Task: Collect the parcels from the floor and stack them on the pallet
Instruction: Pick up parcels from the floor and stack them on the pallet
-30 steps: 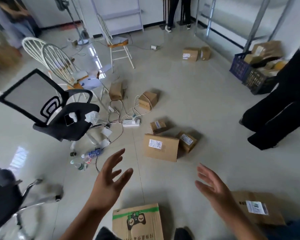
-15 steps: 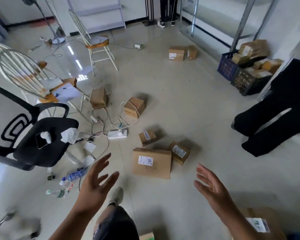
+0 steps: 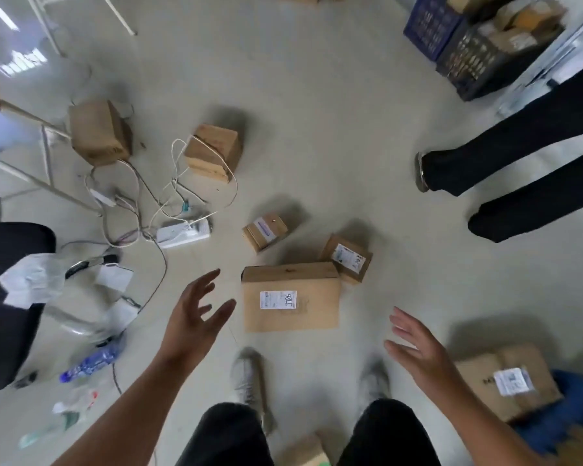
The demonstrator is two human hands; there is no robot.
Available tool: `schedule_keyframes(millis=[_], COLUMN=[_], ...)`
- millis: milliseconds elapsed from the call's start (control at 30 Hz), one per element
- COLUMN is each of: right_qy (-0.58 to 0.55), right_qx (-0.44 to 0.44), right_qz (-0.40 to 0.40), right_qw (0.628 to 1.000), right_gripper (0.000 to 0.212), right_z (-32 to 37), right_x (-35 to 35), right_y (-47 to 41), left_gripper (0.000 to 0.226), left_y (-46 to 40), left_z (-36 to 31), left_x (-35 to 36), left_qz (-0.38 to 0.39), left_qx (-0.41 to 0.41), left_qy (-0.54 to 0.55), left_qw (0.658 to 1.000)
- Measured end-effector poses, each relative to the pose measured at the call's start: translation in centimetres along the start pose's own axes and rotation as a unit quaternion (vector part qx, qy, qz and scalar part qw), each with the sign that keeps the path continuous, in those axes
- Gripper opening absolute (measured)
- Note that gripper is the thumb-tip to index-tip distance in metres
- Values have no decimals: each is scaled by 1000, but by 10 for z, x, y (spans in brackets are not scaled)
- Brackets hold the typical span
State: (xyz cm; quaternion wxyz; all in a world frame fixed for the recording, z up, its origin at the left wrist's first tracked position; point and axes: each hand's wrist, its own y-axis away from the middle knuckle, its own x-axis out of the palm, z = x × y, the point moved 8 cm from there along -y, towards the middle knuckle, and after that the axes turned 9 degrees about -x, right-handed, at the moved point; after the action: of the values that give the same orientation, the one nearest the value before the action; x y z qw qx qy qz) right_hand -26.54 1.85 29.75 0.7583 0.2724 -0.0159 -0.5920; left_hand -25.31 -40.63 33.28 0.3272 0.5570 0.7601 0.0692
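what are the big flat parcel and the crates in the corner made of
Big flat parcel: brown cardboard, matte, with folded edges and a white paper label. Crates: probably rigid plastic, judging by the moulded lattice walls, one blue and one dark.

Blurred bottles (image 3: 90, 361), bottom-edge parcel (image 3: 303, 452) cut off

Single head-worn view, aimed steeply down at floor (image 3: 317, 95) (wide-angle), own legs near bottom edge
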Motion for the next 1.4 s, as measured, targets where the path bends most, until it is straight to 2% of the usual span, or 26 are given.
schedule_keyframes(millis=[167, 267, 433, 500, 600, 733, 867, 1000, 1067, 1167, 1267, 1400], right_qy=[-6, 6, 12, 14, -1, -41, -68, -122, -141, -173, -169, -135], right_qx=[46, 45, 64, 77, 76, 49, 27, 30, 19, -34, -85, -130], right_qz=[28, 44, 13, 17, 20, 29, 1, -87, -114, -113, -122, -183], right_qw=[999, 998, 998, 997, 997, 998, 997, 988, 983, 978, 974, 965], right_gripper=[66, 69, 78, 70, 35, 52, 53, 72, 73, 46, 57, 68], right_z=[-94, -173, -293, -324, -350, -359, -345, -308, -279, -221, -148, -51], right_x=[51, 82, 106, 115, 130, 138, 116, 61, 30, -16, -70, -140], right_y=[-109, -178, -274, -303, -332, -334, -307, -263, -238, -205, -169, -125], left_gripper=[62, 67, 79, 83, 67, 73, 66, 59, 60, 72, 84, 78], left_y=[-89, -144, -226, -252, -281, -282, -270, -251, -239, -225, -210, -177], left_z=[109, 187, 294, 320, 344, 357, 333, 271, 228, 157, 74, -54], left_x=[62, 107, 166, 187, 214, 217, 205, 188, 186, 192, 203, 201], left_qz=[14, 7, -40, -33, -21, -50, -39, 7, 52, 128, 202, 179], left_qx=[-44, -70, -130, -168, -187, -175, -135, -82, -50, 1, 37, 131], left_qy=[-36, -60, -55, 4, 64, 54, 58, 111, 135, 126, 128, 143], left_qw=[998, 996, 989, 985, 980, 982, 988, 990, 988, 984, 970, 965])
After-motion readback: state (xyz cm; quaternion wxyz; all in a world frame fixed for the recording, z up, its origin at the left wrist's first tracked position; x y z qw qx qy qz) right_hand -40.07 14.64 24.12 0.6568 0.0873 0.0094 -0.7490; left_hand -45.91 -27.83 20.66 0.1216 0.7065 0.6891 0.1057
